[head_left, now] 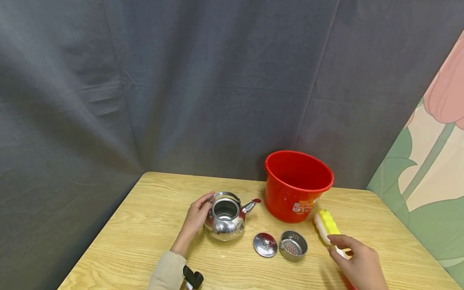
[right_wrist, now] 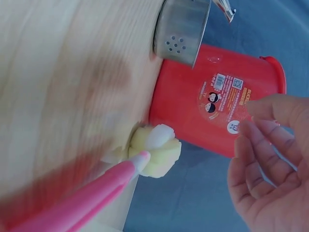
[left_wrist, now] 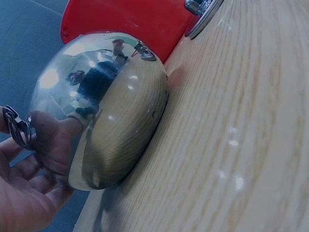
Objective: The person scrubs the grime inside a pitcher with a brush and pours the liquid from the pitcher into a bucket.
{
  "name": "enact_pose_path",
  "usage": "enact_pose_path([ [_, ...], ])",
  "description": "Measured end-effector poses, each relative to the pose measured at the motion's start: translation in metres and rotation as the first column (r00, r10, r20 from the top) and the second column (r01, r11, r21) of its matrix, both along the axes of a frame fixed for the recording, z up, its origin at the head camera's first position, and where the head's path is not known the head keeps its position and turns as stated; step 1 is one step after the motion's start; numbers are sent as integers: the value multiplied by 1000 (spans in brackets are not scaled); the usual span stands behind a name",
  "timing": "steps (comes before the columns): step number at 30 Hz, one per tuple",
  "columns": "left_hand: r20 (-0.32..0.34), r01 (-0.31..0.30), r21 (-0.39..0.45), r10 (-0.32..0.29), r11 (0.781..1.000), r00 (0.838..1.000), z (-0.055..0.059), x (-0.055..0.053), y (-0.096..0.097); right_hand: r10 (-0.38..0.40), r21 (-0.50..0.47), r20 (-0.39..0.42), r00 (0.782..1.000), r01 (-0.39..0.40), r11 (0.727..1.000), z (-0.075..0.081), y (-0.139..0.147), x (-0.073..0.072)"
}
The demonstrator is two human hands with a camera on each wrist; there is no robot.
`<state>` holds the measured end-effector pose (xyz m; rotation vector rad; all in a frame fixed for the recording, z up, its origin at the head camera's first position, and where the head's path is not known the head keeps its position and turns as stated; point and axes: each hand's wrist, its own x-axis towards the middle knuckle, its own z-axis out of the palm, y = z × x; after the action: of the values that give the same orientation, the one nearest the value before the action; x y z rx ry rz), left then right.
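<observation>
A shiny metal kettle (head_left: 225, 225) stands lidless on the table, its spout pointing right. My left hand (head_left: 198, 213) holds its left side where the handle joins the body. In the left wrist view, thumb and fingers lie about the handle joint (left_wrist: 18, 129). My right hand (head_left: 357, 257) hovers over a sponge brush with a yellow and white head (head_left: 328, 223). In the right wrist view, the brush's pink handle (right_wrist: 91, 193) lies apart from the right hand (right_wrist: 275, 154), whose loosely bent fingers hold nothing.
A red bucket (head_left: 293, 201) stands behind, near the grey curtain (head_left: 217, 100). The kettle lid (head_left: 265, 245) and a perforated metal strainer cup (head_left: 293, 246) sit between the hands on the wooden table (head_left: 152, 225).
</observation>
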<state>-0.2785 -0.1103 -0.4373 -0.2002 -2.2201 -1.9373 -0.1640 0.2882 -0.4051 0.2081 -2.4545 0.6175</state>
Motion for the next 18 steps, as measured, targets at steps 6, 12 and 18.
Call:
enact_pose_path([
  [6,1,-2,2,2,1000,1000,0,1,1,-69,-35,184,980,77,996,-1,8,5],
  [12,6,-11,-5,11,1000,1000,0,-1,1,-101,-58,244,964,119,991,-5,13,10],
  [18,0,-4,-1,4,1000,1000,-1,-1,1,-103,-37,357,928,124,992,-9,21,10],
])
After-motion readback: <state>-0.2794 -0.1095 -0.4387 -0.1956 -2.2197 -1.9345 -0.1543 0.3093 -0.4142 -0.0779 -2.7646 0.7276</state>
